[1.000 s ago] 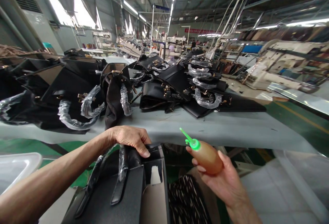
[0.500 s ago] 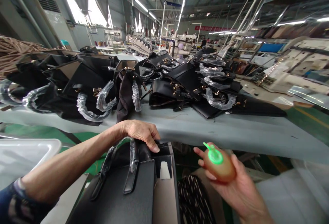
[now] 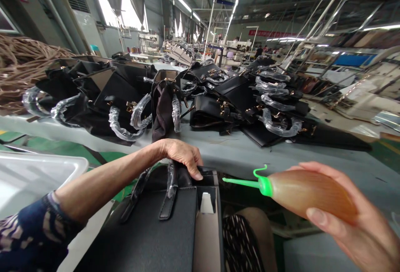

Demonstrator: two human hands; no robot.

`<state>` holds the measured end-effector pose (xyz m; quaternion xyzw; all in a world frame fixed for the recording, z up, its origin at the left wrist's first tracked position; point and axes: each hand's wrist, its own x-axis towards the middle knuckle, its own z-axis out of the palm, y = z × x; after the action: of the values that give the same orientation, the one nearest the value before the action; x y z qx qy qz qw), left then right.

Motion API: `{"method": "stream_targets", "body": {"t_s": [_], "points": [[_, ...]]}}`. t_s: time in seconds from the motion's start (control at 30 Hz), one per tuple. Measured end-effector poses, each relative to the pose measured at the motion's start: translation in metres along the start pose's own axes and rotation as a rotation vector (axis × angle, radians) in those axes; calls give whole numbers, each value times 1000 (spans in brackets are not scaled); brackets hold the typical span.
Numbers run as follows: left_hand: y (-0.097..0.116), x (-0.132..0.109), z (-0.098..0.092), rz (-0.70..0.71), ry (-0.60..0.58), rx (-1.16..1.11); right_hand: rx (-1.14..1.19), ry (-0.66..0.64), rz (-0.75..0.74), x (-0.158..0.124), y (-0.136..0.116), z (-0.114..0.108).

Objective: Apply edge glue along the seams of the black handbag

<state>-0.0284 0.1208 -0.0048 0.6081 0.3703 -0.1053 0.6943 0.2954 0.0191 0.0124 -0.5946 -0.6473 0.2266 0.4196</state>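
A black handbag with plastic-wrapped handles stands in front of me, its beige side panel facing right. My left hand grips the bag's upper edge, thumb on the near side and the other fingers hidden behind. In my right hand lies a squeeze bottle of amber liquid, held on its side with fingers and thumb around it. Its green nozzle points left at the bag's top corner, a short gap away. A white piece shows at the top of the side panel.
Black bags with wrapped handles are heaped along the grey table ahead. To the left stands a white plastic bin, with a pile of brown strips behind it. Sewing machines fill the background.
My right hand has turned the bottle from nozzle-toward-me to lying sideways with the nozzle pointing left, and moved right. The left hand keeps its hold on the bag; the view has shifted slightly.
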Motion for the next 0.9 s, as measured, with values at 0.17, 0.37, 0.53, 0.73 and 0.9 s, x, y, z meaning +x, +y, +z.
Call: {"method": "stream_targets", "body": {"t_s": [0.17, 0.37, 0.53, 0.73, 0.9], "points": [[1, 2, 1, -44, -13, -10, -164, -47, -212, 2, -21, 3], [1, 7, -4, -48, -15, 3, -262, 2, -336, 4, -27, 9], [0, 9, -7, -19, -23, 3, -273, -27, -362, 7, -27, 8], [2, 9, -6, -35, -45, -3, -292, -35, -379, 7, -26, 7], [2, 10, -6, -12, -39, 22, -304, -63, -407, 8, -27, 8]]}}
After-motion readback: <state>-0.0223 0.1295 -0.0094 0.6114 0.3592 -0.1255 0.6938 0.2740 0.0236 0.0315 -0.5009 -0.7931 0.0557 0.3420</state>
